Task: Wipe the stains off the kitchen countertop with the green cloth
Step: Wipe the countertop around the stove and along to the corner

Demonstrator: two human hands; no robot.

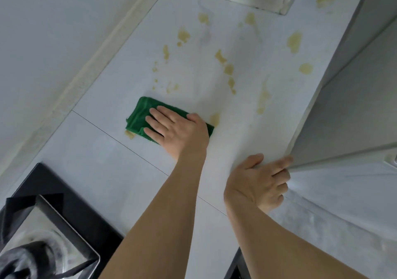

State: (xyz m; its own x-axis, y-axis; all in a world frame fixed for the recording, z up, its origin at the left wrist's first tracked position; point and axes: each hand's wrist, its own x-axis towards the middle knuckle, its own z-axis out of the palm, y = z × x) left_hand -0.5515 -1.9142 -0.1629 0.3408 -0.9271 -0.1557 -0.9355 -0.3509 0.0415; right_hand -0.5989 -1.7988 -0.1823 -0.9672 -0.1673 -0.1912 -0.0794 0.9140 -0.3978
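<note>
- Right hand (258,184): fingers curled over near counter (107,160) edge, gripping it.
- Left hand (176,128): fingers spread flat, pressing green cloth (139,115).
- Yellow stains (224,63) farther out.

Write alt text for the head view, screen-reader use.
A left hand presses a folded green cloth flat on a pale kitchen countertop spattered with yellowish stains beyond the cloth. The right hand rests on the counter's front edge, fingers curled over it. A black cooktop sits at lower left.
</note>
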